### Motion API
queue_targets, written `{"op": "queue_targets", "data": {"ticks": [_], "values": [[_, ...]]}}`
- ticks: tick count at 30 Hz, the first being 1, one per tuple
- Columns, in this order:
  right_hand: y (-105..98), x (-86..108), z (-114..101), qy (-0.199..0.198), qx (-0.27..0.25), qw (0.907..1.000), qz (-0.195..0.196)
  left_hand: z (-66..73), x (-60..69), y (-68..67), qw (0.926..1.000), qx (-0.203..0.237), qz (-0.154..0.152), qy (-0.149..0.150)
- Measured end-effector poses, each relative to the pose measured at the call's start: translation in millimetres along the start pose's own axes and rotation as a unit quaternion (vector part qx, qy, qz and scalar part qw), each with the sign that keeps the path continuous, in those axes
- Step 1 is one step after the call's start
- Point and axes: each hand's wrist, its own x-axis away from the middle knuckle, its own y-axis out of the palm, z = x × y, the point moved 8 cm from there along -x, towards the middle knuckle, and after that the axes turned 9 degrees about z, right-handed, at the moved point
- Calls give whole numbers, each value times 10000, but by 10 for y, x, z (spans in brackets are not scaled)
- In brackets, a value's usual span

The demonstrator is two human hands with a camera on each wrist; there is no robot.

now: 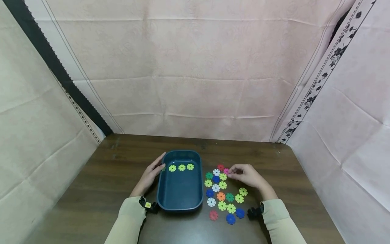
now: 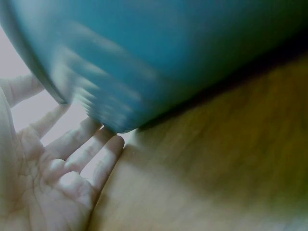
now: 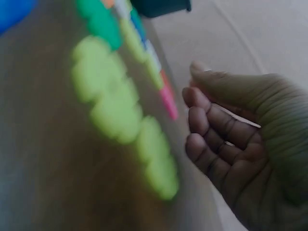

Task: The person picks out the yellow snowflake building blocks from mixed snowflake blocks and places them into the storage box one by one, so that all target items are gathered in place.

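My left hand holds the left side of a dark blue tray, the thumb over the rim and the fingers along the outer wall. Inside the tray lies a row of yellow-green flower-shaped discs; another, darker one is partly hidden by the thumb. To the right of the tray, my right hand is beside a pink flower-shaped disc, at the far end of a loose group. In the right wrist view its fingers are loosely bent, with no disc visible between thumb and fingertips.
Between tray and right hand, flower-shaped discs lie flat on the brown table, including white, orange, green, blue and red. Pale cloth hangs behind the table and at both sides.
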Motion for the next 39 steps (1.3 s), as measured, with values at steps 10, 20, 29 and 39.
{"op": "queue_targets", "data": {"ticks": [10, 20, 29, 39], "values": [[171, 74, 126, -421, 269, 9983, 302, -60, 51, -35, 10000, -19, 26, -91], [256, 92, 59, -740, 352, 9951, 550, -27, 88, -25, 9999, 30, 52, -151], [322, 84, 89, -411, 212, 9974, 554, -38, 90, -27, 9999, -24, 14, -156], [227, 59, 159, 9, -5, 9977, 684, -18, -11, -7, 9998, -108, 11, -155]]}}
